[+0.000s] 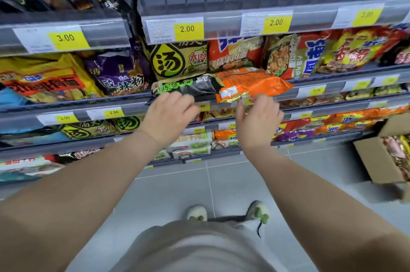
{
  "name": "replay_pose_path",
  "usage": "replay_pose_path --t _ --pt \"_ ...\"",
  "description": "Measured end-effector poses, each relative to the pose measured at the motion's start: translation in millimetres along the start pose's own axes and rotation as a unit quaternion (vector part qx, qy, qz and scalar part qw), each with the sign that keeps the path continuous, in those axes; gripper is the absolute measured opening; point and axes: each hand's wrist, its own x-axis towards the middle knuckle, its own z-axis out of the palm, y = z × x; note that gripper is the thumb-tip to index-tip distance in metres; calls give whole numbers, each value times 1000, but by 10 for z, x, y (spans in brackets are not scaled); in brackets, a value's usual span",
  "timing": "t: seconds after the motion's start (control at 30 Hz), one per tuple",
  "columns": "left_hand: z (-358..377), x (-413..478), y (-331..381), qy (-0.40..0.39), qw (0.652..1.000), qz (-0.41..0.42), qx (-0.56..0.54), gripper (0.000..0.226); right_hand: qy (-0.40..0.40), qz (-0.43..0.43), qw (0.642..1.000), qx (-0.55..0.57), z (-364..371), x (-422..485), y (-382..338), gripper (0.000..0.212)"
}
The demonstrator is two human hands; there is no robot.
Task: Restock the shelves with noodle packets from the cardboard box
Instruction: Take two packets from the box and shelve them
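- Our left grip point(170, 112) meets the near edge of the black packet point(190, 86), and our right grip point(257, 116) meets the near edge of the orange packet point(250, 83)
- Fingers on both are bent and blurred, so we cannot tell whether they clamp the wrappers or only press them
- Both packets lie flat, long axes running sideways across the grips, overhanging the shelf lip point(332, 77)
- Standing packets crowd just beyond, so we judge room to push inward is slim
- The cardboard box point(372, 161) sits on the floor, below and outward of the right grip, nearer that hand
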Motion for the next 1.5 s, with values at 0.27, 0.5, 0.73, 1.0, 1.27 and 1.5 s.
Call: replay_pose_path --t 0.27,0.5,0.73,1.0,1.27,1.5 --pt "77 41 72 -233 960 -153 18 65 -87 -65 994 19 173 100 16 52" --pt "233 484 -123 -262 925 -269 -64 70 -179 -112 977 -5 259 634 -193 61" --pt "307 494 -231 -289 920 -243 -103 78 -248 -143 957 -44 374 829 -197 66" --pt "237 389 -133 -189 938 -252 -146 51 -208 -143 967 -21 138 704 -194 59" --pt "-10 665 366 -188 941 -200 -197 51 -198 -146 969 33 -463 502 169 45" --pt "-304 1155 1569 -178 944 -143 -237 47 -163 -106 980 38 -1328 173 1259 39"
